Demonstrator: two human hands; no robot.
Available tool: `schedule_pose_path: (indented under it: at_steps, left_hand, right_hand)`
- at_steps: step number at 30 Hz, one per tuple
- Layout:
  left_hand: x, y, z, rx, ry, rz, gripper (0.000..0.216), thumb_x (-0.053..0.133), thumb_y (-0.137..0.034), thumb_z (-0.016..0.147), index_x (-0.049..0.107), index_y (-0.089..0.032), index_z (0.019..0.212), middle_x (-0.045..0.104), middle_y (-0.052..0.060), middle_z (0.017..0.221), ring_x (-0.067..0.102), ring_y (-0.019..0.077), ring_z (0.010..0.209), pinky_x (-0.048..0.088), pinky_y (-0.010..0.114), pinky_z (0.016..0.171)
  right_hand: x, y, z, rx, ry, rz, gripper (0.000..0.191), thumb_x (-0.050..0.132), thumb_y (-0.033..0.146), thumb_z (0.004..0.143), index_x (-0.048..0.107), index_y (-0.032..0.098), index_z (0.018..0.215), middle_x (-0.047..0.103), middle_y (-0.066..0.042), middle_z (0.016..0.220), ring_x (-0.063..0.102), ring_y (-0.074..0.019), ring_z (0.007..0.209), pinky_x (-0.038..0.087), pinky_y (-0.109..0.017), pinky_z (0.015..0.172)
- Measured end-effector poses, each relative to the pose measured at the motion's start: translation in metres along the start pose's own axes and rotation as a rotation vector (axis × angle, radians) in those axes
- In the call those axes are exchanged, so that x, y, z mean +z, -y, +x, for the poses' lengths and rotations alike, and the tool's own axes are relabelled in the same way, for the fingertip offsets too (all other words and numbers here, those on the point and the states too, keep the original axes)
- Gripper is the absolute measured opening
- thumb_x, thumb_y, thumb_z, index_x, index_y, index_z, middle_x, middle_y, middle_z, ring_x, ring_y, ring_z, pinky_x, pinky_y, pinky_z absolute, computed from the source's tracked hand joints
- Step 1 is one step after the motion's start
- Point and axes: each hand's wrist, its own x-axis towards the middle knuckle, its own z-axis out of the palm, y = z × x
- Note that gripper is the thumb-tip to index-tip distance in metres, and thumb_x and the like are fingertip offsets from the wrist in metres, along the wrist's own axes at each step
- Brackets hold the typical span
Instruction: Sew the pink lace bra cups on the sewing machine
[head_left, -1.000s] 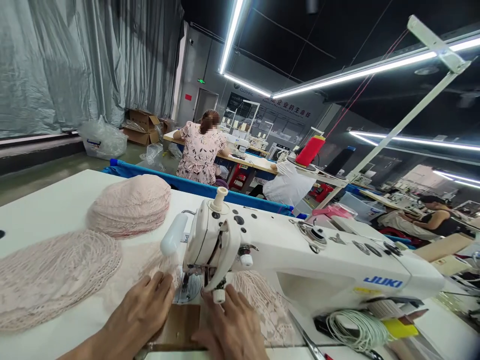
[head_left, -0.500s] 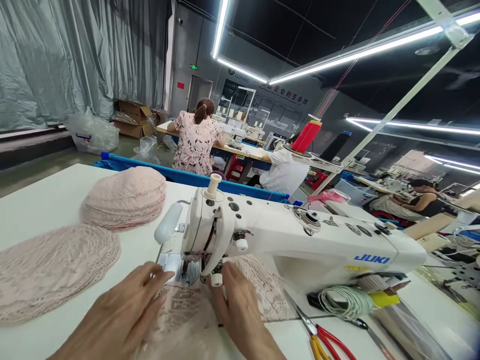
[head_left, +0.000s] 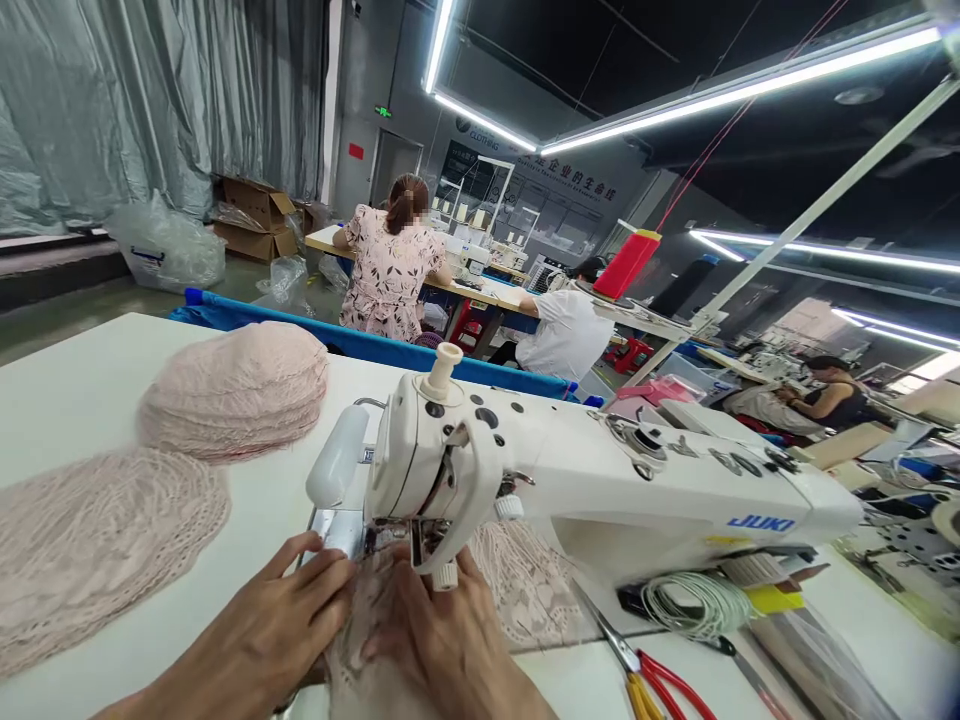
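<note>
A white sewing machine (head_left: 600,465) stands before me, its needle area partly hidden behind a curved white lever. A pale pink lace piece (head_left: 360,680) runs under the presser foot towards me. My left hand (head_left: 277,610) grips its left edge, fingers bent beside the metal plate. On the right, my right hand (head_left: 450,615) presses and holds the same lace close to the foot, its fingertips partly behind the machine head. More lace (head_left: 517,580) lies under the machine arm, right of my right hand; whether it is the same piece, I cannot tell.
Two lace stacks, a far one (head_left: 240,390) and a near one (head_left: 105,540), lie on the white table at left. Red-and-yellow-handled scissors (head_left: 645,670) and coiled pale cord (head_left: 694,605) rest at right. A red thread cone (head_left: 628,265) stands behind. Several people sit farther off.
My right hand has shifted left over the lace and its thumb now spreads towards my left hand. Lace now shows beneath the foot. The camera view has shifted slightly.
</note>
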Motion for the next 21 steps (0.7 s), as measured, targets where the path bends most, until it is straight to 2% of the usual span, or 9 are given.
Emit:
schedule_pose_path:
  at_steps: [4,9,13,15,17,19,21]
  left_hand:
    - [0.010,0.005,-0.003,-0.011,0.058,0.113,0.021,0.049,-0.011,0.088,0.065,-0.022,0.081,0.066,0.001,0.091,0.056,0.0159,0.098,0.023,0.035,0.109]
    - [0.010,0.009,-0.004,0.027,0.101,0.223,0.024,0.047,-0.009,0.089,0.068,-0.022,0.089,0.068,0.001,0.097,0.054,0.0166,0.101,0.022,0.035,0.109]
    - [0.002,0.002,0.000,0.040,0.067,0.141,0.030,0.040,-0.008,0.094,0.068,-0.020,0.088,0.069,0.005,0.100,0.053,0.0177,0.107,0.025,0.036,0.107]
    - [-0.002,-0.002,0.001,0.044,0.053,0.057,0.034,0.035,-0.008,0.097,0.067,-0.018,0.091,0.069,0.006,0.100,0.054,0.0169,0.108,0.026,0.036,0.107]
    - [-0.007,-0.005,0.002,0.048,0.087,0.001,0.034,0.033,-0.007,0.097,0.065,-0.017,0.099,0.069,0.006,0.102,0.057,0.0157,0.106,0.027,0.035,0.107]
    - [-0.011,-0.007,0.004,0.017,0.125,-0.030,0.032,0.034,-0.007,0.097,0.064,-0.018,0.101,0.069,0.005,0.103,0.059,0.0152,0.103,0.028,0.034,0.105]
    - [-0.013,-0.007,0.006,-0.005,0.131,-0.073,0.030,0.035,-0.009,0.098,0.064,-0.020,0.097,0.069,0.003,0.102,0.060,0.0144,0.100,0.029,0.033,0.103]
  right_hand:
    - [0.004,-0.009,-0.001,-0.007,0.027,0.007,0.027,0.068,0.041,0.086,0.066,0.018,0.099,0.071,-0.011,0.100,0.064,-0.0243,0.090,0.051,-0.036,0.084]
    - [0.007,-0.017,-0.010,-0.003,0.077,-0.027,0.041,0.073,0.052,0.080,0.067,0.020,0.106,0.071,-0.012,0.105,0.064,-0.0259,0.093,0.053,-0.036,0.082]
    - [0.000,-0.012,-0.011,-0.086,0.166,0.078,0.044,0.068,0.057,0.082,0.066,0.018,0.101,0.070,-0.013,0.106,0.062,-0.0275,0.104,0.051,-0.040,0.090]
    - [-0.002,-0.006,-0.012,-0.166,0.194,0.188,0.032,0.059,0.048,0.092,0.063,0.017,0.095,0.071,-0.009,0.100,0.064,-0.0225,0.098,0.049,-0.038,0.093]
    - [-0.001,0.001,-0.014,-0.206,0.143,0.234,0.022,0.050,0.032,0.099,0.062,0.017,0.088,0.072,-0.004,0.090,0.066,-0.0173,0.087,0.050,-0.035,0.089]
    - [0.000,0.006,-0.016,-0.215,0.034,0.226,0.022,0.049,0.022,0.098,0.060,0.017,0.079,0.071,-0.001,0.081,0.065,-0.0151,0.080,0.050,-0.032,0.079]
    - [0.000,0.009,-0.018,-0.217,-0.045,0.224,0.020,0.053,0.021,0.094,0.058,0.017,0.075,0.070,0.000,0.078,0.065,-0.0150,0.080,0.049,-0.030,0.071]
